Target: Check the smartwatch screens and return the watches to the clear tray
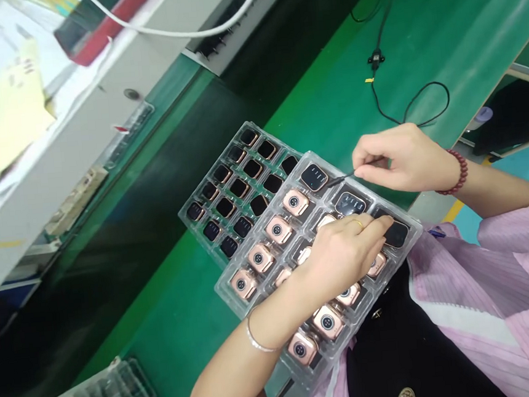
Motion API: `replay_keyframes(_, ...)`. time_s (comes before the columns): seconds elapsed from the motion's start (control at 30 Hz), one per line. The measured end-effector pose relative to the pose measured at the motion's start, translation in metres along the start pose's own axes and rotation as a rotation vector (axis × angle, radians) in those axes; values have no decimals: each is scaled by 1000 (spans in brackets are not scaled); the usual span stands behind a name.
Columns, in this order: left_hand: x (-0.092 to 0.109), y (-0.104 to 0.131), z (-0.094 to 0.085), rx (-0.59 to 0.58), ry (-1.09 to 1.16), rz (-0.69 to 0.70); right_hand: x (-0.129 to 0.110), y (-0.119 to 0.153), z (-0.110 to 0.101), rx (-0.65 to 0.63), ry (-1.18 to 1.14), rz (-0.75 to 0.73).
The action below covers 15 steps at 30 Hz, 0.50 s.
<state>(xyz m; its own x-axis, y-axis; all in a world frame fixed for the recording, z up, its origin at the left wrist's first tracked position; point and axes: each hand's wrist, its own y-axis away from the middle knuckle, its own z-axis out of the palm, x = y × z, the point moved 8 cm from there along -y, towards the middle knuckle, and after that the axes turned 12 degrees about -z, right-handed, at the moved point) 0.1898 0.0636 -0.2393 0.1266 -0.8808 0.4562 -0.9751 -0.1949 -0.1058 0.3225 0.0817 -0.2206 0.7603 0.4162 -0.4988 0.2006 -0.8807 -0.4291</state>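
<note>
A clear plastic tray (225, 293) of smartwatch cases lies in front of my body. Most show rose-gold backs with round sensors; a few have dark screens upward. My left hand (343, 247), with a ring and silver bangle, reaches over it, fingers closed at a dark-screened watch (396, 234) near the tray's right corner; its thumb is hidden. My right hand (376, 159), with a red bead bracelet, pinches a thin dark tool (340, 179). The tool's tip is beside another face-up watch (314, 177).
A second tray (183, 215) of dark-screened watches lies partly under the first, on a green surface (304, 121). A black cable (376, 99) loops at the upper right. Stacked clear trays (119, 396) stand at lower left. A white cable (162, 33) crosses the machine edge at upper left.
</note>
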Motion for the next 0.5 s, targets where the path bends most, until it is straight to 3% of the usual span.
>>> replay_keyframes(0.1,4,2,-7,27,-39,38,-5,-25,10,18,-19,-99)
replay_keyframes(0.2,1,9,-42,233,-8,67,-16,-47,35,-53,-29,-206)
replay_keyframes(0.27,-20,18,-77,469,6,-65,-21,-58,54,-169,2,-224)
replay_keyframes(0.37,-70,38,-119,751,9,-423,-23,-66,68,-296,73,-187)
replay_keyframes(0.43,-97,41,-124,703,40,-572,-24,-70,65,-287,75,-167)
replay_keyframes(0.5,-111,36,-113,506,62,-630,-25,-72,59,-256,64,-151)
